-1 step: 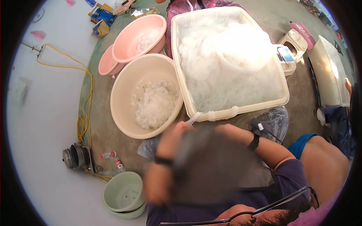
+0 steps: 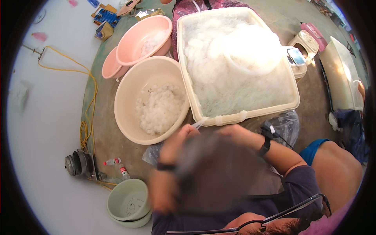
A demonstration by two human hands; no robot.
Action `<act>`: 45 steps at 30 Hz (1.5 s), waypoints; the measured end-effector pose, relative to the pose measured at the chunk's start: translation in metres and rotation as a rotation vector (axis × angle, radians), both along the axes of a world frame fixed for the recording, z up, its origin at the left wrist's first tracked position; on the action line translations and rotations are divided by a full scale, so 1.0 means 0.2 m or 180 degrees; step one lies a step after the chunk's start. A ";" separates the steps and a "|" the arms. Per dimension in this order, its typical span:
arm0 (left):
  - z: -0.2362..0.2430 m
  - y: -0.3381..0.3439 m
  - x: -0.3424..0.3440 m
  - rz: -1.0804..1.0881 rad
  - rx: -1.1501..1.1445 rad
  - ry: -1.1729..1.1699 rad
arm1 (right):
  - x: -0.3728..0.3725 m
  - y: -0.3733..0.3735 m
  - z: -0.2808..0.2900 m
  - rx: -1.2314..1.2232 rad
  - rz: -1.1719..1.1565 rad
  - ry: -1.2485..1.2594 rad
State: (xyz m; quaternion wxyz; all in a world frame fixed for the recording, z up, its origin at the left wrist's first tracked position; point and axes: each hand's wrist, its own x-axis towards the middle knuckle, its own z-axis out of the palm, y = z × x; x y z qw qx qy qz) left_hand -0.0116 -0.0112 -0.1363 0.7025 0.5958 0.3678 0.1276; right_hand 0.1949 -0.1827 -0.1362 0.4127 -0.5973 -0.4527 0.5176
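A large cream tub [image 2: 266, 112] holds a mass of white fluffy fibre [image 2: 203, 58] and a wet-looking tangle of pale threads. At its near left corner a thin white strip [image 2: 201, 121] runs down to my left hand [image 2: 182, 135], whose fingers are pinched at its end. Close below the tub's near rim is my right hand [image 2: 239, 134]; its fingertips disappear behind a dark blurred shape [image 2: 219, 168] that also covers the space between my hands. Beside my left hand stands a round beige basin [image 2: 129, 78] with clumps of white fluff [image 2: 160, 111].
Two pink basins [image 2: 123, 43] stand at the far left, green basins [image 2: 127, 197] at the near left. Plastic bottles [image 2: 124, 171], a yellow hose [image 2: 94, 98] and a dark motor-like device [image 2: 80, 163] lie near the wall. On the right are a stool [image 2: 307, 43] and another person's bare knee [image 2: 333, 164].
My left hand has shifted slightly and shows less blur. My right hand has moved a little up and to the left. The tub and basins look the same.
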 end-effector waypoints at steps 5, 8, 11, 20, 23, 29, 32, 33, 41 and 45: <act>0.63 0.07 -0.01 -0.0122 0.0651 -0.0397 | -0.05 0.27 0.21 0.2340 0.0417 -0.1754; 1.08 0.12 -0.24 0.0920 0.0821 -0.1015 | -0.10 0.31 0.16 0.2000 0.0706 -0.2438; 1.46 0.29 -0.58 0.0783 0.0724 -0.2247 | -0.02 0.27 0.02 0.1938 0.0558 -0.2798; 1.66 0.53 -1.50 0.1754 0.1244 -0.2529 | 0.68 0.24 0.32 0.1071 -0.0143 -0.3116; 1.43 0.49 -1.38 0.2142 0.0743 -0.2339 | 0.82 0.30 0.92 0.2501 -0.0816 -0.3241; 0.90 0.18 -0.57 0.1592 0.0800 -0.1724 | 0.64 0.29 1.57 0.2949 -0.0916 -0.2870; 0.75 0.06 -0.17 0.1087 0.0713 -0.1103 | 0.58 0.30 1.41 0.3164 -0.1098 -0.3440; 0.71 0.03 -0.06 0.0744 0.0641 -0.1050 | 0.58 0.29 1.31 0.3390 -0.0930 -0.3568; 0.56 -0.09 0.29 -0.0558 -0.0398 -0.1249 | 0.40 0.20 0.62 0.1448 0.1052 -0.2966; 0.55 -0.10 0.25 -0.0488 -0.1056 -0.1435 | 0.21 0.20 0.43 0.1944 0.0957 -0.0647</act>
